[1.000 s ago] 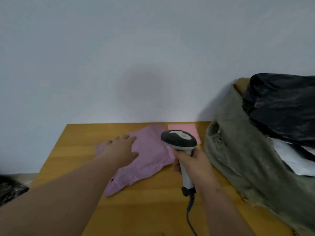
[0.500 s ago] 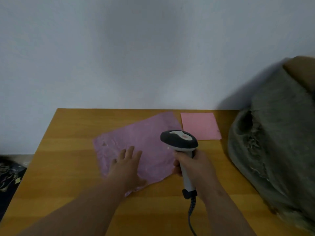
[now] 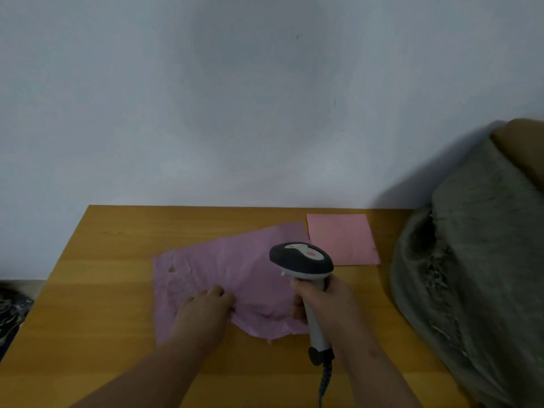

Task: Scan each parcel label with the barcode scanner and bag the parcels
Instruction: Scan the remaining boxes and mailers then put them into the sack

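Observation:
A flat, crumpled pink parcel bag (image 3: 235, 266) lies on the wooden table (image 3: 103, 304), no label showing on its upper face. My left hand (image 3: 203, 313) sits on its near left part with fingers curled into the plastic, gripping it. My right hand (image 3: 326, 304) grips the handle of a barcode scanner (image 3: 300, 259) with a dark head and white body. The scanner stands upright over the parcel's right edge, and its cable (image 3: 325, 378) hangs toward me.
A smaller pink sheet (image 3: 341, 240) lies flat at the back right of the table. A large grey-green sack (image 3: 471, 275) fills the right side, leaning on the wall. Dark clutter (image 3: 11, 310) lies on the floor past the table's left edge.
My left hand slid back along the parcel toward me and its fingers curled into the plastic. The view swung left, so the sack's black contents left the frame. The scanner stayed upright.

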`<state>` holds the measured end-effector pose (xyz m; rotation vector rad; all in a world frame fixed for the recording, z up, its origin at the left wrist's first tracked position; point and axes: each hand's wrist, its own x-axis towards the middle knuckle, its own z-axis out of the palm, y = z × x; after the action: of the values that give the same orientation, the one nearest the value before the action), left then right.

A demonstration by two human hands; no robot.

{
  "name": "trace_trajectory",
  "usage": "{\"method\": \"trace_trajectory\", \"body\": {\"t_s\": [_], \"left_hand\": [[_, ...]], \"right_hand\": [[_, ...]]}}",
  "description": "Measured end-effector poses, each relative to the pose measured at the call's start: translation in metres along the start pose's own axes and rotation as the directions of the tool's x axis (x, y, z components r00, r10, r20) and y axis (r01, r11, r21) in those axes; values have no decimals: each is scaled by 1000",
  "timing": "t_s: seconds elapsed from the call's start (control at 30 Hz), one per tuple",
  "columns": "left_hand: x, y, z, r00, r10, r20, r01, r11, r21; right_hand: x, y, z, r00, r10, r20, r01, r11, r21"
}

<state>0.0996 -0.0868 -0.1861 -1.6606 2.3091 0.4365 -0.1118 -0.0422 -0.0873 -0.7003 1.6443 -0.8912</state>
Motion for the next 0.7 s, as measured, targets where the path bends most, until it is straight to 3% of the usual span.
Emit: {"method": "trace_trajectory", "body": {"t_s": [0.27, 0.4, 0.6, 0.7], "left_hand": [[-6, 6, -55, 971, -155, -184, 88, 941, -328], [-14, 16, -80, 935, -212, -283, 29, 844, -536], [-44, 28, -113, 935, -184, -305, -41, 794, -606], [-66, 31, -126, 930, -213, -300, -71, 695, -715]], "right_hand": [[-20, -8, -12, 999, -46, 17, 45, 996, 73], [-40, -13, -20, 996, -92, -3, 92, 994, 60], [-86, -15, -29, 984, -159, -80, 166, 982, 87], [-111, -9, -29, 979, -168, -114, 178, 980, 89]]}}
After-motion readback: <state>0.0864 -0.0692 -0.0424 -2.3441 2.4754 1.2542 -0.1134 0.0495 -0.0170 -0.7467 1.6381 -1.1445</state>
